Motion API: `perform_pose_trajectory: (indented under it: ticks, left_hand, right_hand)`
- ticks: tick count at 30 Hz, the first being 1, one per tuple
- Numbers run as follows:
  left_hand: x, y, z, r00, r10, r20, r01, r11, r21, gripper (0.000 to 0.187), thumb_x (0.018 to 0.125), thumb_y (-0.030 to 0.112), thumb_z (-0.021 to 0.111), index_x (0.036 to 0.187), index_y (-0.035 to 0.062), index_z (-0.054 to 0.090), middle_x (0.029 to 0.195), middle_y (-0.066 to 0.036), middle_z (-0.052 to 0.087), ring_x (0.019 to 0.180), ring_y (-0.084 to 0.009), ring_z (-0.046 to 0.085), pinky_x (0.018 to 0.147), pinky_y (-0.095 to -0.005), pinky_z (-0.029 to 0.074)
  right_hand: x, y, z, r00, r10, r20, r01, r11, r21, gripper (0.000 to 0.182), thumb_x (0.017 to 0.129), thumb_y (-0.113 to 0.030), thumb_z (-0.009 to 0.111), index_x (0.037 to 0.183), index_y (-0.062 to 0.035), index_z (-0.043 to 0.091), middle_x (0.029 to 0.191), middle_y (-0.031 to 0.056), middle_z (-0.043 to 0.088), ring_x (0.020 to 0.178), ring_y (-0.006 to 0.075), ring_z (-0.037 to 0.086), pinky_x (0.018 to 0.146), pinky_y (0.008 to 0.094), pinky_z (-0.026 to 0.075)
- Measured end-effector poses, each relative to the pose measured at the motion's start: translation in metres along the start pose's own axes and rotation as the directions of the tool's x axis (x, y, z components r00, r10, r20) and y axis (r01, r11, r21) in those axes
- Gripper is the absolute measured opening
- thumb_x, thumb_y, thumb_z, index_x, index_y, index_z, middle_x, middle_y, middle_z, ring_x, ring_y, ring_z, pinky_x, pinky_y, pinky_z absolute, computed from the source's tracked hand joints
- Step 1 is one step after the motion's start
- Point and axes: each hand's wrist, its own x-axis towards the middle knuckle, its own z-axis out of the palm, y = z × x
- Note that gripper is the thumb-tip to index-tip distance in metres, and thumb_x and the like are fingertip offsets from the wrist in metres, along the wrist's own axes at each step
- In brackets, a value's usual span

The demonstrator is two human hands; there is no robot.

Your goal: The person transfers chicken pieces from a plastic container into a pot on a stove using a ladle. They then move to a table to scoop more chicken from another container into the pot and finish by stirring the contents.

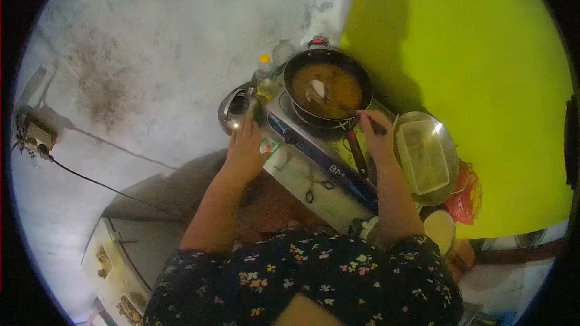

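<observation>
A dark pan [329,87] of orange-brown liquid sits on a stove [320,160] marked BM, its red and black handle [357,154] pointing toward me. My right hand [376,131] is closed round a dark utensil [345,108] whose far end dips into the liquid. Something white [318,88] shows in the liquid near that end. My left hand [244,150] lies with its fingers stretched out, by the stove's left end. Near its fingertips are a metal pot [229,108] and a green and white packet [269,145].
A yellow-capped bottle [266,81] stands left of the pan. Scissors [314,186] lie before the stove. To the right are a metal basin [448,145] with a clear rectangular container [423,157], a red plastic bag [464,196] and a pale round container [439,229].
</observation>
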Motion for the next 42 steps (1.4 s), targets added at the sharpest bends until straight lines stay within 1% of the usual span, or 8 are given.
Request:
perform_pose_trajectory:
  ticks: [2,6,21,30,33,36,40,42]
  left_hand:
    - [0.000,0.002,-0.001,1.000,-0.005,0.001,0.005,1.000,0.000,0.084,0.082,0.032,0.067,0.142,-0.0049,0.023,0.150,-0.025,0.019,0.142,-0.0377,0.016,0.113,-0.0484,0.021]
    - [0.007,-0.009,0.014,0.998,0.000,-0.058,0.000,1.000,0.001,0.084,0.083,0.034,0.067,0.143,-0.0046,0.023,0.151,-0.025,0.018,0.142,-0.0376,0.016,0.114,-0.0483,0.020]
    - [0.007,-0.004,-0.004,0.999,-0.014,-0.031,0.015,1.000,0.015,0.081,0.085,0.035,0.065,0.143,-0.0045,0.023,0.152,-0.025,0.016,0.142,-0.0362,0.015,0.114,-0.0480,0.020]
    - [0.002,-0.013,-0.003,0.999,-0.012,-0.047,0.013,1.000,0.028,0.083,0.085,0.037,0.065,0.143,-0.0046,0.022,0.152,-0.025,0.014,0.143,-0.0358,0.014,0.114,-0.0488,0.020]
    - [-0.007,-0.022,-0.008,0.998,-0.051,-0.041,0.053,0.998,0.038,0.084,0.085,0.038,0.064,0.143,-0.0043,0.021,0.152,-0.025,0.014,0.143,-0.0358,0.014,0.113,-0.0496,0.020]
    - [-0.021,-0.038,-0.018,0.993,-0.113,-0.021,0.114,0.992,0.048,0.086,0.085,0.039,0.064,0.144,-0.0039,0.019,0.152,-0.025,0.014,0.143,-0.0356,0.013,0.113,-0.0499,0.020]
    - [-0.048,-0.066,-0.029,0.978,-0.207,-0.003,0.206,0.978,0.041,0.083,0.088,0.039,0.060,0.145,-0.0038,0.017,0.153,-0.024,0.011,0.143,-0.0355,0.009,0.114,-0.0499,0.018]
    - [-0.066,-0.084,-0.033,0.966,-0.259,0.019,0.257,0.965,0.054,0.082,0.089,0.040,0.058,0.145,-0.0042,0.016,0.153,-0.024,0.010,0.143,-0.0354,0.008,0.115,-0.0496,0.016]
  right_hand:
    - [0.001,0.000,0.000,0.945,-0.304,0.123,0.322,0.931,-0.171,0.014,0.088,-0.001,0.060,0.101,-0.0012,0.065,0.086,0.0086,0.062,0.073,0.0153,0.058,0.066,0.0259,0.047]
    - [-0.004,-0.026,-0.006,0.926,-0.286,0.247,0.344,0.907,-0.241,0.021,0.084,0.005,0.061,0.104,-0.0010,0.064,0.087,0.0102,0.058,0.072,0.0184,0.056,0.062,0.0274,0.045]
    - [-0.014,-0.026,-0.006,0.910,-0.342,0.236,0.399,0.876,-0.271,0.018,0.079,0.004,0.062,0.097,0.0012,0.064,0.081,0.0111,0.057,0.064,0.0180,0.053,0.057,0.0277,0.042]
    - [-0.018,-0.031,-0.002,0.947,-0.285,0.151,0.313,0.922,-0.228,0.013,0.083,0.004,0.060,0.094,0.0015,0.065,0.081,0.0100,0.058,0.066,0.0160,0.055,0.059,0.0256,0.042]
    - [-0.013,-0.043,0.004,0.921,-0.386,0.058,0.387,0.888,-0.246,0.011,0.086,0.002,0.057,0.094,0.0019,0.065,0.083,0.0092,0.061,0.067,0.0136,0.056,0.060,0.0244,0.043]
    - [-0.013,-0.036,0.015,0.972,-0.222,-0.081,0.225,0.974,0.032,0.013,0.089,-0.003,0.056,0.095,0.0013,0.066,0.085,0.0081,0.063,0.069,0.0131,0.058,0.063,0.0251,0.046]
    - [-0.010,-0.054,0.041,0.991,0.136,0.018,-0.132,0.913,0.386,0.018,0.092,-0.011,0.053,0.095,0.0008,0.067,0.085,0.0086,0.065,0.071,0.0145,0.061,0.065,0.0290,0.051]
    - [-0.009,-0.070,0.067,0.982,0.186,0.029,-0.182,0.904,0.386,0.021,0.092,-0.014,0.054,0.093,0.0016,0.067,0.082,0.0102,0.064,0.068,0.0163,0.061,0.064,0.0306,0.051]
